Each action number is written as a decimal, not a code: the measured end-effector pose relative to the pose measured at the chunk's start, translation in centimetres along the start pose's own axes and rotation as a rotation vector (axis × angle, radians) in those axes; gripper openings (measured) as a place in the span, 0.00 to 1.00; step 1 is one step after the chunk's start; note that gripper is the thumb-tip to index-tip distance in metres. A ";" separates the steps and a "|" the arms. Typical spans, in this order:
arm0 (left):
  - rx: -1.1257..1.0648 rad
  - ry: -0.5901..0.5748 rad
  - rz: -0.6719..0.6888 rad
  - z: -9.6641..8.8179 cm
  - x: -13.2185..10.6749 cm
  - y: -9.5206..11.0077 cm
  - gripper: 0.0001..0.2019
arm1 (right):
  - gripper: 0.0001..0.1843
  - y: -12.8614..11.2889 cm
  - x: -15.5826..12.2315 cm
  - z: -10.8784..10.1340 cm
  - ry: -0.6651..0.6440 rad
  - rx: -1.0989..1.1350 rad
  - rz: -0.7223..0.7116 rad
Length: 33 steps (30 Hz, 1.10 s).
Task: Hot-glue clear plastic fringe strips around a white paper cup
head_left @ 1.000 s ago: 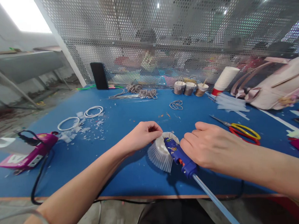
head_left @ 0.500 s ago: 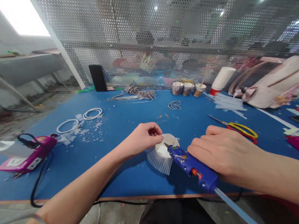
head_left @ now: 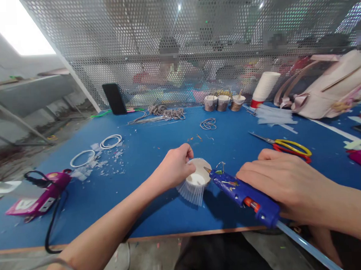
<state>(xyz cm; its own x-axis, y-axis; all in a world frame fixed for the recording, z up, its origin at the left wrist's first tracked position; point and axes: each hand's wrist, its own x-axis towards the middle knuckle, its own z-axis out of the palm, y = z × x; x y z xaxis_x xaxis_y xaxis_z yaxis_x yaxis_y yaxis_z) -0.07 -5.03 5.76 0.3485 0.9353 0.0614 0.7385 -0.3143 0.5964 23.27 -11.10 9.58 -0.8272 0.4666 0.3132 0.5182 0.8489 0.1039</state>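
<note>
My left hand [head_left: 174, 166] is closed on the rim of a small white paper cup [head_left: 198, 178] with a pleated fringe, which is tilted on the blue table [head_left: 145, 153]. My right hand [head_left: 283, 183] grips a blue hot glue gun [head_left: 243, 194]. The gun's nozzle points at the cup's right rim, a short way from it. A clear glue stick [head_left: 306, 245] sticks out of the gun's back toward me.
Yellow-and-red scissors [head_left: 287, 147] lie right of my hands. A magenta glue gun [head_left: 39, 194] with a black cord, white rings [head_left: 110, 141] and paper scraps are at the left. Small cups [head_left: 223, 102], a stacked cup pile [head_left: 265, 89], a pink bag [head_left: 333, 87] and a phone [head_left: 114, 99] stand at the back, before a perforated screen with people behind it.
My right hand has pulled the glue gun back to the right, off the cup. My left hand has tilted the cup so its opening shows.
</note>
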 end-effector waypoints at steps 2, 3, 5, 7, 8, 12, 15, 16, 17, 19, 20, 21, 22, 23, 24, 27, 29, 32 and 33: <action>0.108 -0.037 0.010 -0.2 0.2 0.3 0.07 | 0.13 0.0 -0.2 0.0 0.004 -0.006 0.001; 0.158 -0.053 0.015 -0.3 0.3 0.4 0.08 | 0.13 0.0 -0.2 0.0 0.006 -0.010 0.001; 0.230 -0.081 0.024 -0.3 0.6 0.5 0.11 | 0.13 0.0 -0.4 0.0 0.010 -0.018 0.006; 0.265 -0.104 0.026 -0.3 0.8 0.5 0.13 | 0.13 0.0 -0.5 0.0 0.019 -0.022 0.017; 0.275 -0.114 0.027 -0.3 0.8 0.5 0.13 | 0.13 0.0 -0.6 0.0 0.026 -0.019 0.024; 0.290 -0.157 0.033 -0.8 0.6 0.6 0.15 | 0.13 0.2 -0.9 -0.1 0.052 0.020 0.040; 0.183 -0.196 0.025 -2.1 0.0 0.4 0.19 | 0.12 1.0 -1.4 0.2 0.092 0.081 0.061; 0.127 -0.194 0.019 -2.7 -0.3 0.3 0.20 | 0.12 1.4 -1.5 0.4 0.107 0.113 0.073; 0.076 -0.183 0.009 -3.2 -0.5 0.3 0.21 | 0.11 1.8 -1.7 0.6 0.117 0.150 0.081; 0.011 -0.135 -0.009 -4.1 -0.9 0.2 0.19 | 0.08 2.8 -1.9 1.1 0.136 0.237 0.116; -0.004 -0.113 -0.014 -4.4 -1.0 0.2 0.18 | 0.07 3.3 -1.8 1.3 0.139 0.293 0.153; -0.011 -0.100 -0.013 -4.5 -1.1 0.2 0.16 | 0.06 3.8 -1.7 1.6 0.137 0.361 0.202; -0.009 -0.097 -0.005 -4.5 -1.1 0.3 0.15 | 0.05 4.3 -1.4 1.8 0.124 0.438 0.260; 0.003 -0.103 0.010 -4.2 -1.0 0.4 0.15 | 0.06 4.8 -1.1 2.1 0.110 0.516 0.324; 0.029 -0.115 0.029 -3.9 -0.9 0.6 0.14 | 0.07 5.2 -0.8 2.4 0.097 0.594 0.390; 0.190 -0.123 0.055 -2.6 -0.4 0.8 0.09 | 0.10 6.3 0.2 3.6 0.074 0.779 0.568; 0.287 -0.099 0.030 -1.9 -0.1 0.9 0.07 | 0.12 6.9 0.4 4.7 0.053 0.888 0.647; 0.344 -0.083 -0.038 -1.6 -0.1 0.8 0.06 | 0.16 7.4 0.1 6.4 0.054 1.058 0.694; 0.359 -0.085 -0.063 -1.6 -0.1 0.9 0.05 | 0.16 7.5 -0.1 6.9 0.066 1.112 0.704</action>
<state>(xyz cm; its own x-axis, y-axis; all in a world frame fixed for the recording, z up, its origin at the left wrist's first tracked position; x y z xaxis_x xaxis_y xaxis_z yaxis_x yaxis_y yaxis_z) -0.42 -5.15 7.57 0.3310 0.9427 -0.0419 0.9102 -0.3073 0.2776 25.71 -3.10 3.81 -0.4273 0.9037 0.0293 0.3505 0.1954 -0.9160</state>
